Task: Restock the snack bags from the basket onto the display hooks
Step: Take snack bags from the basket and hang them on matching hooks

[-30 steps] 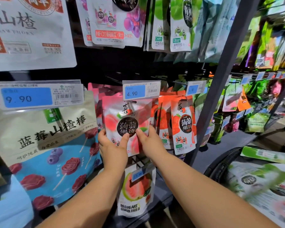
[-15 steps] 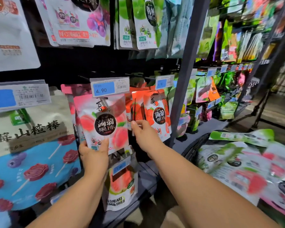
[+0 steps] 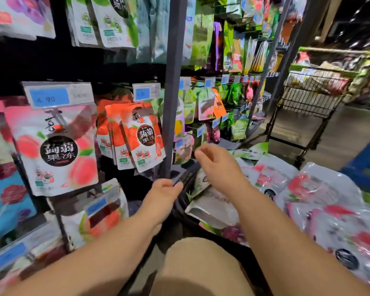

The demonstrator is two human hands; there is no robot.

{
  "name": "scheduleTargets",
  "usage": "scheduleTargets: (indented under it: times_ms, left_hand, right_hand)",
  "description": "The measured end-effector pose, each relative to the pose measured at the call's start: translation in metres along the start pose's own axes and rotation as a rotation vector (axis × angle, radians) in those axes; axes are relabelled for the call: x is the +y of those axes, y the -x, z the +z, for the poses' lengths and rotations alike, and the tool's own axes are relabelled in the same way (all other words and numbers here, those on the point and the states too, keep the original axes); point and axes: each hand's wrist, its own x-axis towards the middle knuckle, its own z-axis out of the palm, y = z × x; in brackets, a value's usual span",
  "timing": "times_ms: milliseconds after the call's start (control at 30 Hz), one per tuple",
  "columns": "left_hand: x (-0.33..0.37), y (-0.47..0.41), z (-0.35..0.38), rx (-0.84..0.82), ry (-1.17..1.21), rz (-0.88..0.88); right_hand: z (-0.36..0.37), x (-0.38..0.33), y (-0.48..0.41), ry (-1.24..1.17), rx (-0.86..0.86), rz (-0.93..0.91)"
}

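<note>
Likely step: fetching next bag (image 3: 269, 180). Right hand (image 3: 219, 167) over basket (image 3: 178, 208), fingers loosely curled, empty. Left hand (image 3: 166, 191) at basket rim, grip unclear. Next: pinch bag top.

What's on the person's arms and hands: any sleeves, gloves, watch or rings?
No gloves on the left hand or right hand. The left forearm and right forearm are uncovered to the frame edge: no sleeves or cuffs in view. No watch or bracelet visible; motion blur could hide a thin ring.
</note>
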Motion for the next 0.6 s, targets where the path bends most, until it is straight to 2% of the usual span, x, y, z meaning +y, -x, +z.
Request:
scheduleTargets:
  times_ms: [100, 200, 367, 600]
  left_hand:
    - [0.003, 0.003, 0.032, -0.111, -0.182, 0.09]
    - [0.005, 0.001, 0.046, -0.113, -0.405, 0.162]
    - [0.003, -0.005, 0.052, -0.164, -0.448, 0.179]
    - [0.001, -0.005, 0.05, -0.154, -0.405, 0.166]
  right_hand:
    - [-0.027, 0.032, 0.003, 0.114, 0.055, 0.049]
    - [-0.046, 0.057, -0.001, 0.259, 0.019, 0.066]
    - [-0.063, 0.073, -0.017, 0.423, -0.239, 0.013]
    - [-0.057, 0.077, -0.047, 0.497, -0.276, -0.064]
